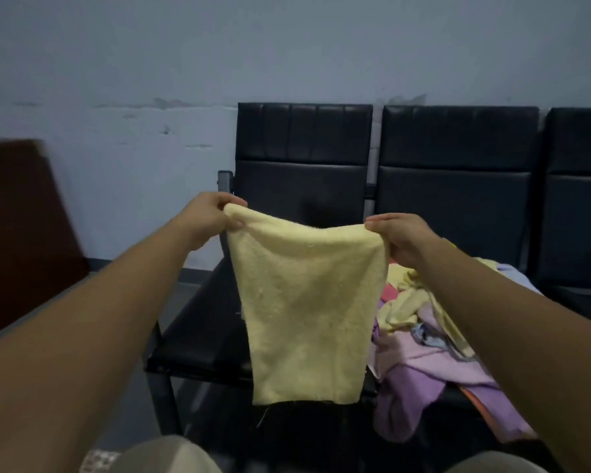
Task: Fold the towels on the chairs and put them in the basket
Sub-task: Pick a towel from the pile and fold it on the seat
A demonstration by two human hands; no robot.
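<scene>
While the left hand [205,216] and right hand [400,237] are pinching the yellow towel's [304,302] top corners, fingers clamped, the unfolded pile [423,336] is waiting; no basket visible.

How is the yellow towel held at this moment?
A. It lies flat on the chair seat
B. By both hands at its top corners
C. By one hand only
B: the left hand and right hand each pinch a top corner of the yellow towel, which hangs down.
</scene>
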